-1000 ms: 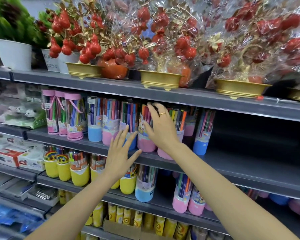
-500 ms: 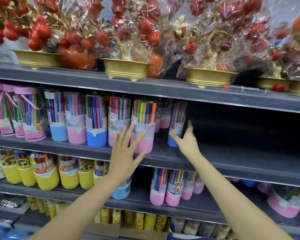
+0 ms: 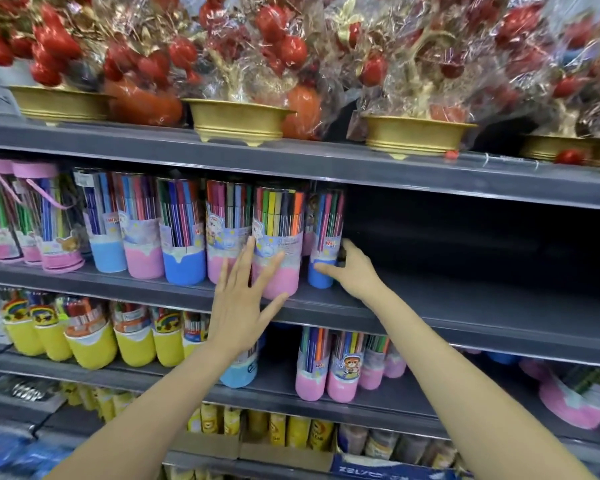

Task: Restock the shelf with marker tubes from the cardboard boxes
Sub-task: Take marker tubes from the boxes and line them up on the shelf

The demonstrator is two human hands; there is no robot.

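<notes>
A blue-based marker tube stands at the end of the row on a grey shelf, gripped low on its base by the right hand, thumb in front. Just left of it, the left hand, fingers spread, rests against a pink-based marker tube. Above both hands, cellophane-wrapped red-fruit ornaments in gold pots line the upper shelf.
</notes>
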